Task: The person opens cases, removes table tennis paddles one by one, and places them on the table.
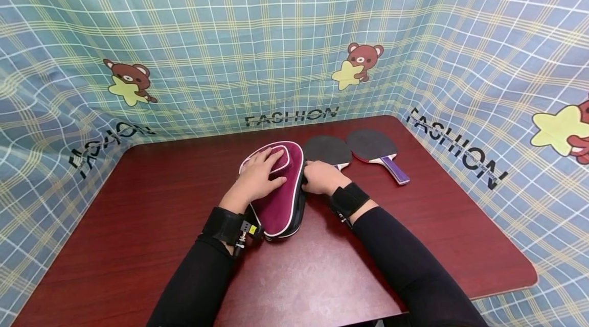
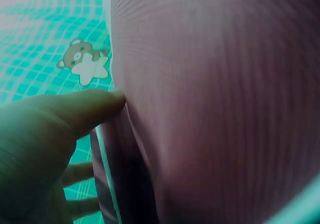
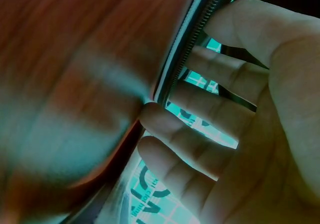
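A maroon padded paddle case (image 1: pixel 276 204) with white piping and black sides lies on the table. My left hand (image 1: pixel 259 173) rests on its top with fingers spread over the small pocket; in the left wrist view the thumb (image 2: pixel 95 106) touches the maroon fabric. Along the case's right side is my right hand (image 1: pixel 320 178), its fingers loosely bent. Up close in the right wrist view, the fingertips (image 3: pixel 152 116) touch the edge beside the zipper (image 3: pixel 187 48). Thumb and forefinger stand apart there, and no zipper pull shows.
Two black-faced table tennis paddles lie right of the case: the nearer paddle (image 1: pixel 327 150), its handle partly hidden by my right hand, and another paddle (image 1: pixel 371 144) with a purple handle. Plaid cloth (image 1: pixel 221 51) hangs around the dark red table (image 1: pixel 152 214).
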`<state>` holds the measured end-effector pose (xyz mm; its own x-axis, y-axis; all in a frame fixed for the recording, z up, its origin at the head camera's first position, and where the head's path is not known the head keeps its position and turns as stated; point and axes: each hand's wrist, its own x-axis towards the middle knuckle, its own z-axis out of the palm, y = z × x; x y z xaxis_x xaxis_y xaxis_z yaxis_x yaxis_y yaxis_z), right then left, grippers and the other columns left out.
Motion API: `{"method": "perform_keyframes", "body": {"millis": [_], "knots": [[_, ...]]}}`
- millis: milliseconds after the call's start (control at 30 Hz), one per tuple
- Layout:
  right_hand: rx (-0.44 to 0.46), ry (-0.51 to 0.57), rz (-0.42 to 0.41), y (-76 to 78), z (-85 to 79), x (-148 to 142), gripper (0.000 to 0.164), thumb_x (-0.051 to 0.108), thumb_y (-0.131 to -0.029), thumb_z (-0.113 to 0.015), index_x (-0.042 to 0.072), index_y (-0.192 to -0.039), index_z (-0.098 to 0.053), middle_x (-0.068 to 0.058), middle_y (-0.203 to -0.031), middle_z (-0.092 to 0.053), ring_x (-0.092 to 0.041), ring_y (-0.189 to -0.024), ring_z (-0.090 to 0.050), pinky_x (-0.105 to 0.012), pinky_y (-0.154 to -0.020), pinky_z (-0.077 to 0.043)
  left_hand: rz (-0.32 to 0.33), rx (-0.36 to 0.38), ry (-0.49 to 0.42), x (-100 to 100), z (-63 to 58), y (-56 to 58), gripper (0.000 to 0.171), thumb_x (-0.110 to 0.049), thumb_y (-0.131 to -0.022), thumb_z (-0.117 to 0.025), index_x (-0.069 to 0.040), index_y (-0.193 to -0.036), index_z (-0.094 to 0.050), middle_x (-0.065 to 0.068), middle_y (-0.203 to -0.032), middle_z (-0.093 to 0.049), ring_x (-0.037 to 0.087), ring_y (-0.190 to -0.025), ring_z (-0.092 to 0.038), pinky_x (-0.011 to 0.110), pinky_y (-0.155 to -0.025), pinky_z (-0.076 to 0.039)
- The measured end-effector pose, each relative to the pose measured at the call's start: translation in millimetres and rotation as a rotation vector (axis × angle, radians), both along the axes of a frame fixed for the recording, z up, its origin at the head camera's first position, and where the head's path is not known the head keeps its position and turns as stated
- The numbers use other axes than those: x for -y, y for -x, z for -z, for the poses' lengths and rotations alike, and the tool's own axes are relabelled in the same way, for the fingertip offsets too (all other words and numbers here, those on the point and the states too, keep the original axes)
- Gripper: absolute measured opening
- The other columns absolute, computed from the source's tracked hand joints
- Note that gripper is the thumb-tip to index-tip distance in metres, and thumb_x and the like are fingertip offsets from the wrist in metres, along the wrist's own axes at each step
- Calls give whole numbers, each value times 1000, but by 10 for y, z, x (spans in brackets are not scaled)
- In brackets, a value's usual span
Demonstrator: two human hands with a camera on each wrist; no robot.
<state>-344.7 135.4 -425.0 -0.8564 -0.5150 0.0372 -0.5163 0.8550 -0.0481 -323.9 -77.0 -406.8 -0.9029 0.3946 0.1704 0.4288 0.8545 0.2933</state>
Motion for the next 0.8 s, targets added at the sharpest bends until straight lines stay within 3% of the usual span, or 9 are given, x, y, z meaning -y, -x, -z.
{"method": "perform_keyframes", "body": {"millis": [233,333,533,800], "knots": [[56,37,-14,2,-35,-53,9,28,-81,-67,20,-82,-69,-2,-96,-59,-15,-88,-57,-33,-80,-47,-99,141,-47,169,112,-12,85,-57,-79,-62,-35,-148,-17,12,-155,-8,39,-140,-8,65,-104,-20],[85,67,-20,20,-13,-76,8,28,-81,-67,20,-82,-68,-2,-100,-56,-14,-86,-53,-32,-79,-45,-108,177,-69,217,155,-10,89,-57,-78,-65,-34,-149,-16,12,-156,-5,38,-141,-5,64,-103,-25],[81,76,-7,75,37,-111,14,30,-84,-63,20,-91,-67,-4,-105,-50,-14,-81,-52,-30,-76,-44,-87,188,-81,266,163,-12,90,-54,-76,-68,-31,-149,-18,15,-155,-4,38,-140,-5,58,-93,-41],[60,62,24,107,19,-111,11,21,-84,-60,16,-75,-61,-3,-87,-57,-17,-76,-52,-34,-74,-45,-92,190,-62,279,140,-14,90,-52,-76,-69,-32,-148,-19,14,-155,-4,36,-140,-4,56,-95,-41]]}}
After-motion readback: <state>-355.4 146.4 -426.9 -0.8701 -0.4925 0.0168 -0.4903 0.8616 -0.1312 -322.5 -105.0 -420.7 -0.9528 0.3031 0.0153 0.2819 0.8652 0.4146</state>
